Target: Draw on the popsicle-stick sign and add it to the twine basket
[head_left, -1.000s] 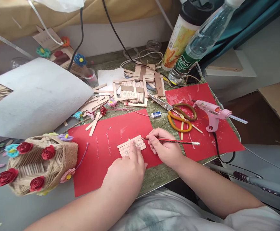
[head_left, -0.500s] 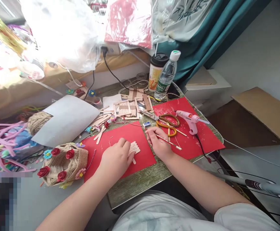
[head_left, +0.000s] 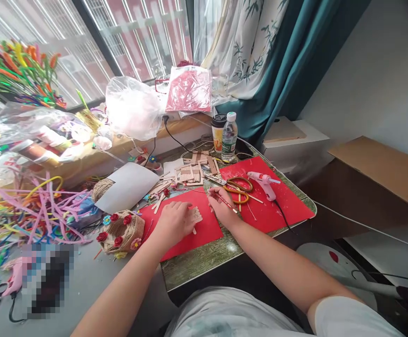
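Observation:
My left hand lies on a small panel of glued wooden craft sticks, fingers curled over its left part, pressing it onto a red paper sheet. My right hand is just right of the panel, closed on a thin pencil whose far end points right and toward me. Both hands rest on the small green table.
Orange-handled scissors, a pink glue gun, loose craft sticks and stick frames, a water bottle and a cup crowd the table's far side. A twine basket with paper roses and pipe cleaners lie left.
The view has lifted and pulled back, showing window and curtain. My left hand slid over the stick panel. My right hand drew the pencil tip off the panel to its right.

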Demonstrator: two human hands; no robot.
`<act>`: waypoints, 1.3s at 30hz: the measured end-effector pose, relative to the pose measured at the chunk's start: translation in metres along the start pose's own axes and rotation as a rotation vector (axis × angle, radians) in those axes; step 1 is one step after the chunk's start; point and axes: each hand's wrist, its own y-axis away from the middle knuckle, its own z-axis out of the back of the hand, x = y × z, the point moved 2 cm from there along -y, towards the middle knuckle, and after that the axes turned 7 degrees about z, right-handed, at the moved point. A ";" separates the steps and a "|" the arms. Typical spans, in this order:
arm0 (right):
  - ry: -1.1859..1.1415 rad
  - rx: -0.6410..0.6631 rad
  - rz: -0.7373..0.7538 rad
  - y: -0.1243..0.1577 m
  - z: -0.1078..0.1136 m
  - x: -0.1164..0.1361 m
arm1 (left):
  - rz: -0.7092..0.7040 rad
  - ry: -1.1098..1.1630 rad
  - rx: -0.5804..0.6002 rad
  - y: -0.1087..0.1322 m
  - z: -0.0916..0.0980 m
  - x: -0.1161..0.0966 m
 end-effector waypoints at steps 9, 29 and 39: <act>-0.181 0.352 -0.119 0.013 -0.017 -0.003 | -0.072 0.059 -0.183 0.005 0.031 -0.022; 0.029 0.457 -0.095 0.015 -0.016 -0.006 | 0.474 0.696 -0.170 0.065 -0.046 0.030; 0.083 0.394 -0.016 0.010 -0.017 -0.015 | 0.555 0.577 -0.154 0.067 -0.044 0.032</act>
